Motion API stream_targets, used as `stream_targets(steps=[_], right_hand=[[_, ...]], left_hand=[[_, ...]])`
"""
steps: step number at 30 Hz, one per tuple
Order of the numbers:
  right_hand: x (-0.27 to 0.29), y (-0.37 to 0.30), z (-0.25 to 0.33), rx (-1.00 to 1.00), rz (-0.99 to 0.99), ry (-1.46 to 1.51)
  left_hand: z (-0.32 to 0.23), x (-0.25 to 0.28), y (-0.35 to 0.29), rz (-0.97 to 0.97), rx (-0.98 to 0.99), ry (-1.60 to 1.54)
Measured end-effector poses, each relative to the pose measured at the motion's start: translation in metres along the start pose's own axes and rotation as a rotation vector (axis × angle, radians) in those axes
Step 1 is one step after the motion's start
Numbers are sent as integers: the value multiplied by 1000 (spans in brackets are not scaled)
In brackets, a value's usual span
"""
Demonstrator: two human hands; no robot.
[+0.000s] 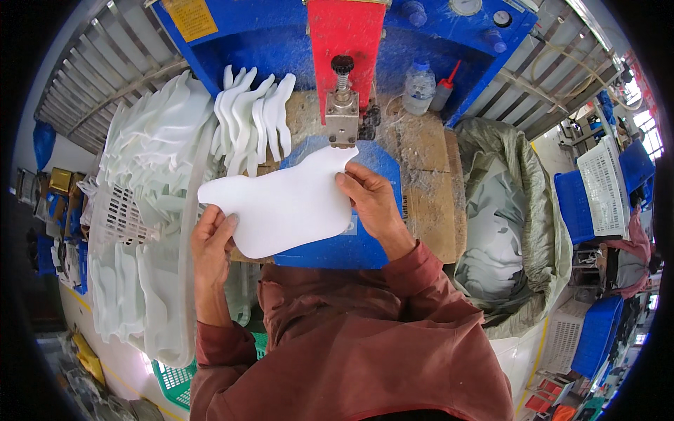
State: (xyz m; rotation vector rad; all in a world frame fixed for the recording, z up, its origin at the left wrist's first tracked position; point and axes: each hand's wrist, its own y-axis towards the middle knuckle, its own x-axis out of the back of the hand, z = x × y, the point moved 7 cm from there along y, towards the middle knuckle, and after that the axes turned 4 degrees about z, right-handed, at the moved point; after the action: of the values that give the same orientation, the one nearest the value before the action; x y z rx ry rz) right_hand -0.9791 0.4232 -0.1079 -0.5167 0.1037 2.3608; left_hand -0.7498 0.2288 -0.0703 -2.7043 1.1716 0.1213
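A flat white sheet piece with curved, cut-out edges is held between both hands. My left hand pinches its left end, thumb on top. At the right edge, my right hand grips it between thumb and fingers. The piece's upper right corner lies right under the metal head of a machine with a red arm; whether they touch I cannot tell. Beneath the piece is a blue plate on the work table.
Similar white pieces stand at the table's back left. A white plastic basket on the left holds several more. To the right, a woven sack contains pale scraps. A clear bottle and a red-tipped bottle stand at the back.
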Motion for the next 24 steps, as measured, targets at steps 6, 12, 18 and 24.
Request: stream_targets(steps=[6,12,18,24], right_hand=[[10,0,3,10,-30,-12],[28,4,7,48,-4,46],[56,8,13,130,-64,96],[88,5,21,151,-141,106]], left_hand=[[-3,-13,7,34,21,26],[5,-29,16,105,48,-18],[10,-54,31,202,96,-26],[15,-81,49,287,113,75]])
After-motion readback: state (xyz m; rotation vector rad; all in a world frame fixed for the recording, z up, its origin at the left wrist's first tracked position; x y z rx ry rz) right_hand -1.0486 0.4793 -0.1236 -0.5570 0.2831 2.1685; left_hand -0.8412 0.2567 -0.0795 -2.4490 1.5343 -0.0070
